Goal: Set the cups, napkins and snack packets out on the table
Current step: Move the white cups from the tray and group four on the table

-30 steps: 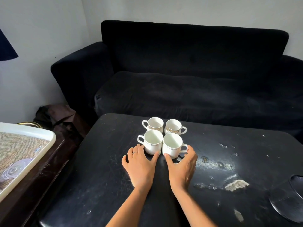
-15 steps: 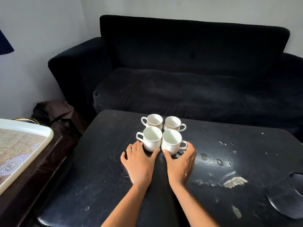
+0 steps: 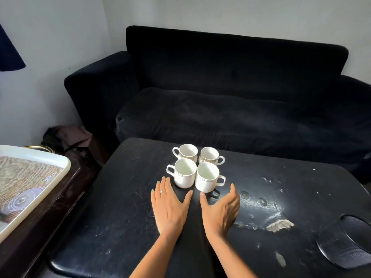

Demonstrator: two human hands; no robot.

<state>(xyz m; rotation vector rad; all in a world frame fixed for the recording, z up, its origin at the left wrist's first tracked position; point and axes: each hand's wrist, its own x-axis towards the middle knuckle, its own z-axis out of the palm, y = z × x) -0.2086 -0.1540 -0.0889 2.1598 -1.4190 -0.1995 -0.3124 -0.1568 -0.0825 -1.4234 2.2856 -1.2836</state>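
Several white cups stand packed in a square on the black table. The two near ones, the left cup and the right cup, are plain white. The two far ones, the back left cup and the back right cup, carry a gold pattern. My left hand lies flat and open just in front of the near left cup, apart from it. My right hand is open, palm turned inward, just in front of the near right cup and off it. No napkins or snack packets show.
A black sofa runs behind the table. A white tray with a woven print sits on a dark side table at the left. A black mesh basket lies on its side at the table's right edge. Chipped patches mark the tabletop on the right.
Both hands have drawn back a little from the near cups, which they were touching, and the right hand has turned onto its edge. The cups stay in place.
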